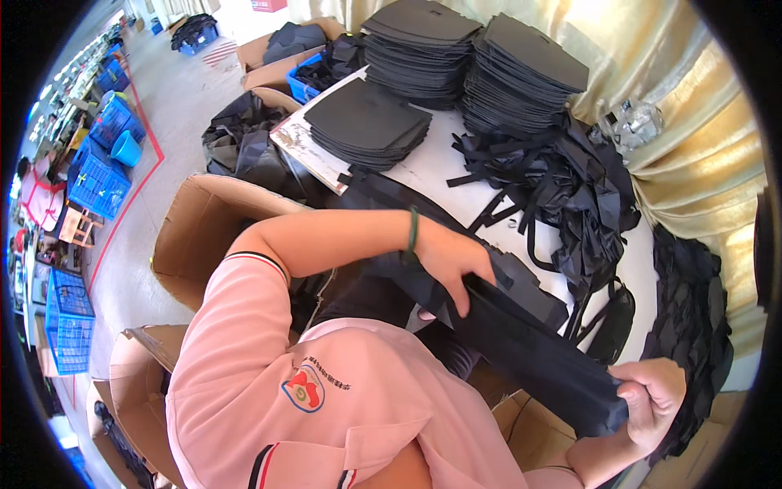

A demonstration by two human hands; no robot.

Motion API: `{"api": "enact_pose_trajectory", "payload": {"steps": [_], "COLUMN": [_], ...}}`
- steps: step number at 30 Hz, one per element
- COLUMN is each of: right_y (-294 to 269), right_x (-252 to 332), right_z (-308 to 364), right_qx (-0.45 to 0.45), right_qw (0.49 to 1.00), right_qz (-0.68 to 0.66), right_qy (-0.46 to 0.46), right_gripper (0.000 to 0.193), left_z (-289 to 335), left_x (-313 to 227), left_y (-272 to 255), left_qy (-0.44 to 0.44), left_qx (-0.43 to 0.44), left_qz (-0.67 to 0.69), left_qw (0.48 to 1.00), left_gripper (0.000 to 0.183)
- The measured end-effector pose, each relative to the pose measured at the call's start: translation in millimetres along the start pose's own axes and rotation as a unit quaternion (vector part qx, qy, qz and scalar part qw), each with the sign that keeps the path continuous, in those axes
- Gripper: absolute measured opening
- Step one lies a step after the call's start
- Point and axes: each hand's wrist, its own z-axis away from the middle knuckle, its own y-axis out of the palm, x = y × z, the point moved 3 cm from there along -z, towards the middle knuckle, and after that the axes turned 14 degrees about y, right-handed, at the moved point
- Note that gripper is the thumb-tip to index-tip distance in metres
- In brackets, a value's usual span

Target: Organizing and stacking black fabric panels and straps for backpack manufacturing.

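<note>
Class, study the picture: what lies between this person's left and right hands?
A long piece of black fabric spans the stretch from the left hand to the right hand, held by both; the head view shows this.

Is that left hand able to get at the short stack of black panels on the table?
Probably, though it would likely have to let go first: the left hand is gripping black fabric. Nothing tall appears to stand between it and the short stack.
</note>
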Motion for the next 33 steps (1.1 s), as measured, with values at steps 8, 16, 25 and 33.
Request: {"api": "enact_pose_trajectory", "payload": {"steps": [8, 16, 25, 33], "right_y": [27.9, 113.2, 167.5, 236.6], "right_x": [-100.8, -202.9, -262.9, -182.0], "right_z": [33.2, 15.1, -31.4, -46.6], "right_qx": [0.055, 0.124, -0.084, 0.076], "right_qw": [0.98, 0.936, 0.968, 0.985], "right_qz": [-0.149, -0.202, 0.172, 0.156], "right_qy": [0.12, 0.259, 0.16, -0.003], "right_gripper": [0.016, 0.016, 0.021, 0.084], "left_z": [156.4, 217.4, 187.3, 172.9], "left_x": [-10.6, -6.3, 87.5, 103.5], "left_y": [-41.6, -66.1, -98.8, -97.0], "left_qy": [-0.244, -0.434, -0.434, -0.434], "left_qx": [-0.02, -0.097, -0.125, -0.135], "left_qz": [-0.167, -0.132, -0.288, -0.293], "left_qw": [0.955, 0.886, 0.844, 0.841], "left_gripper": [0.031, 0.026, 0.033, 0.029]}}
